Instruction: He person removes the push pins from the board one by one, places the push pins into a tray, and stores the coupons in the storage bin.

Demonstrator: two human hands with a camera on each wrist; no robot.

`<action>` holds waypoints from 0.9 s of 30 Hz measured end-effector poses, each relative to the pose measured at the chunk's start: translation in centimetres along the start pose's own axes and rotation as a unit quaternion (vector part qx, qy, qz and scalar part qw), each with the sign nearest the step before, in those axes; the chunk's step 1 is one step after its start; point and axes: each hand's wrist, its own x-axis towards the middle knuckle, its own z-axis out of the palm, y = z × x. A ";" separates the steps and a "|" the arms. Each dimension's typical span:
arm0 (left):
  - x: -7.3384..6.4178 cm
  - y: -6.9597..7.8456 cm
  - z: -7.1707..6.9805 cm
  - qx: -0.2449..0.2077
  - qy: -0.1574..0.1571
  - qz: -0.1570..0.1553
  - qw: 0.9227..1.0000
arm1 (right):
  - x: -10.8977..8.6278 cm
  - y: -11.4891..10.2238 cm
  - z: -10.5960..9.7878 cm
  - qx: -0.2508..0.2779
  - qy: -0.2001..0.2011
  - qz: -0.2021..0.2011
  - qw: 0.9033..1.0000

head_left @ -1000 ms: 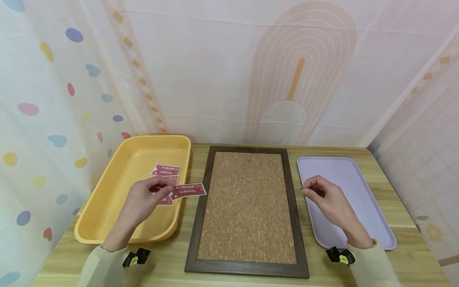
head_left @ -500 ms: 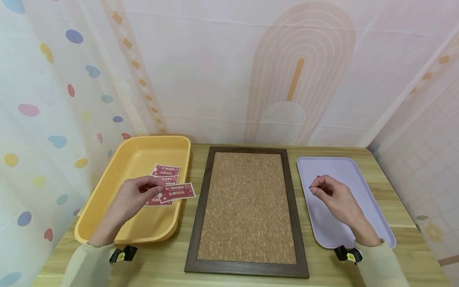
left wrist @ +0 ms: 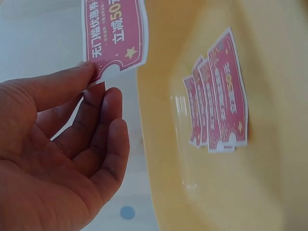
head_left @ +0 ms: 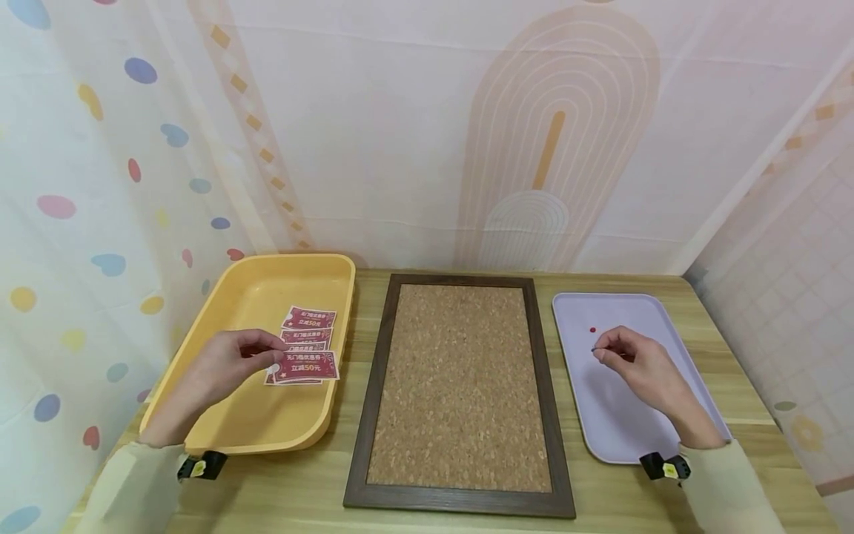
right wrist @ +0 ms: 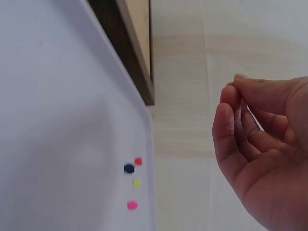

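Note:
Over the yellow bin [head_left: 243, 430], my left hand [head_left: 223, 367] pinches the left end of a dark pink paper coupon [head_left: 307, 366] between thumb and fingers. Below it in the bin, several like coupons [left wrist: 225, 96] lie overlapping in a fanned row. My right hand [head_left: 643, 367] is above the lilac tray [head_left: 610, 430], thumb and forefinger pinched on a small dark thumbtack [head_left: 594, 348], mostly hidden by the fingertips. In the right wrist view, small round tacks in red [right wrist: 138, 160], black [right wrist: 129, 168], yellow [right wrist: 136, 183] and pink [right wrist: 132, 205] lie in the tray.
Between bin and tray, a cork board [head_left: 460, 386] in a dark brown wooden frame [head_left: 460, 498] lies flat on the wood-grain table [head_left: 300, 489]. A patterned cloth [head_left: 373, 133] hangs behind the table and along both sides.
My left hand has moved left with the coupon, from the board's edge back over the bin. My right hand has moved right over the tray, and a red tack shows there now.

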 end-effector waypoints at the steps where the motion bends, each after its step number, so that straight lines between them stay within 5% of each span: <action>1: 0.0 -0.1 -0.1 0.006 -0.005 0.000 1.000 | 0.0 0.2 -0.1 -0.004 -0.003 -0.004 1.000; 12: 0.5 -2.8 -1.8 -0.012 -0.078 0.009 0.997 | 0.2 2.7 -2.1 -0.022 -0.055 -0.003 0.998; 27: 2.9 -5.2 -2.5 -0.034 -0.194 -0.021 0.980 | 1.2 5.2 -3.4 0.024 -0.141 0.004 0.990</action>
